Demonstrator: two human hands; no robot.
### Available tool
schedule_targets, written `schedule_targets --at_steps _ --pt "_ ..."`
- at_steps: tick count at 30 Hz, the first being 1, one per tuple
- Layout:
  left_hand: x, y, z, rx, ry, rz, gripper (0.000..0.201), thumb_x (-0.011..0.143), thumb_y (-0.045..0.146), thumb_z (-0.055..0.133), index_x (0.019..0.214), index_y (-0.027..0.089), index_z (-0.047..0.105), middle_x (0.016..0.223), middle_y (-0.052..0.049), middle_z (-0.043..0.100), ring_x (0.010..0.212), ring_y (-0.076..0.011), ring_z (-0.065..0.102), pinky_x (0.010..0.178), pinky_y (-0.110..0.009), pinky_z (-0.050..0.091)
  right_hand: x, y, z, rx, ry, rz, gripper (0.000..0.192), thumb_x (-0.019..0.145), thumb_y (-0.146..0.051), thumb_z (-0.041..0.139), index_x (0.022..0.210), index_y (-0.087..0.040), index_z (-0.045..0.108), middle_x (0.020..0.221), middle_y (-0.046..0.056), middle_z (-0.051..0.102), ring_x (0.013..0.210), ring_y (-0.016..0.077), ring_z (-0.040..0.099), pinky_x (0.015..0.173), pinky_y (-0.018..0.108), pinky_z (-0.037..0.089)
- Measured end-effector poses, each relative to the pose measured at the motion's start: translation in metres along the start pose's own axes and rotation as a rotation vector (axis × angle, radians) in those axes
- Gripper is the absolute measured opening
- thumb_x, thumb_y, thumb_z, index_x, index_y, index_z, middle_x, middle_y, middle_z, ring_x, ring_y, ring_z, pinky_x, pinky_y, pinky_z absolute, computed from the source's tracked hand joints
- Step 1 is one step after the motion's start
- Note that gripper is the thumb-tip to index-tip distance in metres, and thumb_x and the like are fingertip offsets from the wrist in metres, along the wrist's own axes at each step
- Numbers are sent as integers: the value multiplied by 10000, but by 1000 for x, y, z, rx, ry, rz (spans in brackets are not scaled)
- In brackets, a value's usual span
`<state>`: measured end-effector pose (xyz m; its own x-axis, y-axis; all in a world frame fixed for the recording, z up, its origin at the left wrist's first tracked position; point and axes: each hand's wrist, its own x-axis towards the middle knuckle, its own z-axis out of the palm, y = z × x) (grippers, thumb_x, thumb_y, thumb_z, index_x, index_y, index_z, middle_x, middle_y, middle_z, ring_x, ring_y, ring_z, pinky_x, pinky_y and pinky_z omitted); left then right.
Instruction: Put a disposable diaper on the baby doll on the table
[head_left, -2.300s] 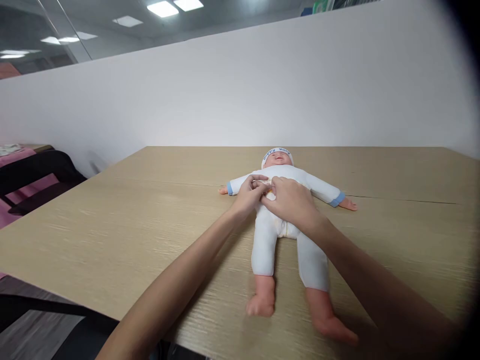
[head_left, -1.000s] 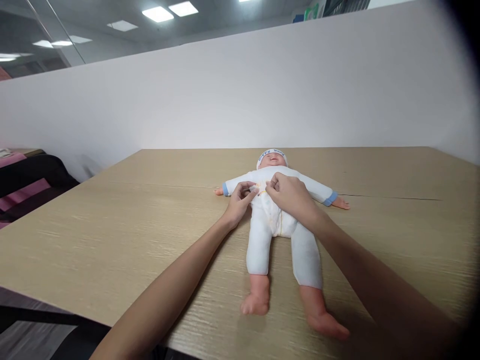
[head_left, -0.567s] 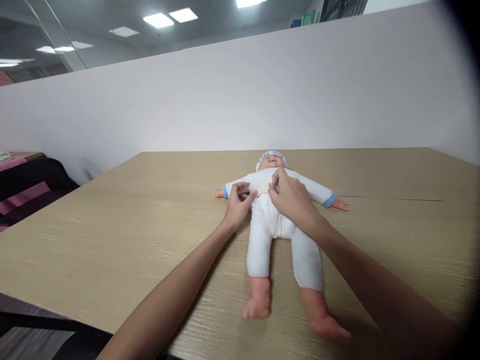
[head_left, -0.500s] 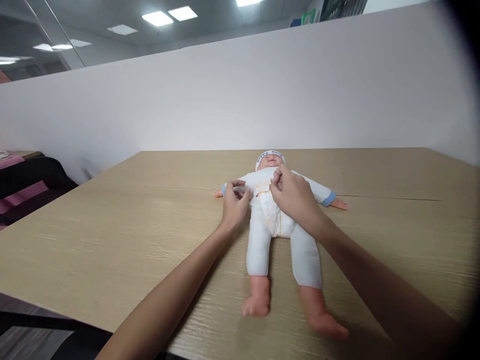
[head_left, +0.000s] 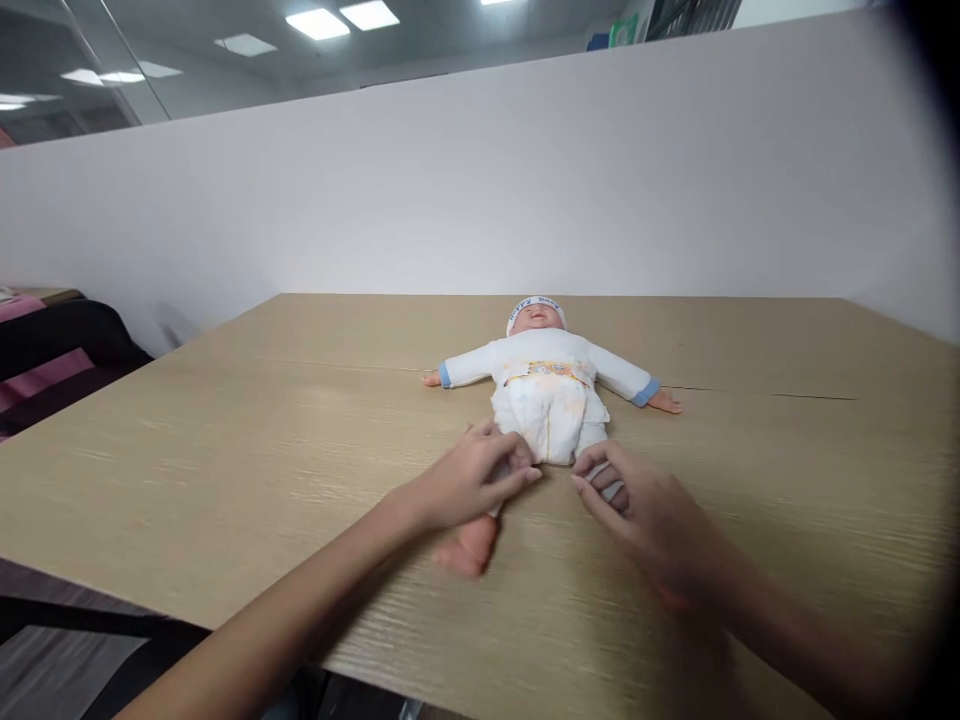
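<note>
Doll (head_left: pixel 544 347) lies on its back on the wooden table (head_left: pixel 300 420), head toward the white wall (head_left: pixel 480 190) and bare foot (head_left: pixel 469 548) toward me. Leftmost on my feed, a black chair (head_left: pixel 60 335) stands beside the tabletop. Next I see my left hand (head_left: pixel 484 475) over one of the legs, fingers bent, thumb pointing inward; I cannot tell whether they grip it. Then comes the white diaper (head_left: pixel 551 410), around the hips, its printed waistband across the belly. To its right, my right hand (head_left: pixel 649 500) hides the other leg, fingers curled, white showing between them; I cannot tell whether they grasp anything.
</note>
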<state>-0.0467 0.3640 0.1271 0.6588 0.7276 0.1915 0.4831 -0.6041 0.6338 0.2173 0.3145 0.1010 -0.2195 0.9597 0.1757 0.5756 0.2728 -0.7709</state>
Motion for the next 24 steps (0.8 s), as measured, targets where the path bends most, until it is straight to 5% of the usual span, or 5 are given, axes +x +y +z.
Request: schedule_targets --at_steps 3,9,13,24 --pt "12 -10 6 -20 93 -103 313 1036 551 720 1001 247 655 980 -52 723 934 -252 624 855 -391 457 16 5 -4 -112 47 -7 194 1033 -408 622 1141 -248 640 835 16 754 705 223 717 676 344 528" --pt "21 -9 26 67 219 -168 283 1018 497 737 948 253 611 854 -16 662 845 -242 577 786 -369 398 26 -8 11 -403 89 -98 196 1071 -340 600 901 -243 581 917 51 733 772 229 685 668 337 412" --pt "17 -7 29 60 266 -193 277 1024 466 729 930 260 570 862 -16 670 877 -251 579 796 -373 391 17 -7 24 -533 152 -128 108 1059 -315 626 1118 -237 671 1107 80 727 873 262 730 636 338 422" --pt "16 -6 25 -37 306 -154 242 1025 405 718 864 249 627 919 -30 687 903 -237 619 837 -374 451 11 -1 29 -458 227 -160 194 1051 -344 627 1217 -260 682 1335 122 703 982 296 769 661 391 567"
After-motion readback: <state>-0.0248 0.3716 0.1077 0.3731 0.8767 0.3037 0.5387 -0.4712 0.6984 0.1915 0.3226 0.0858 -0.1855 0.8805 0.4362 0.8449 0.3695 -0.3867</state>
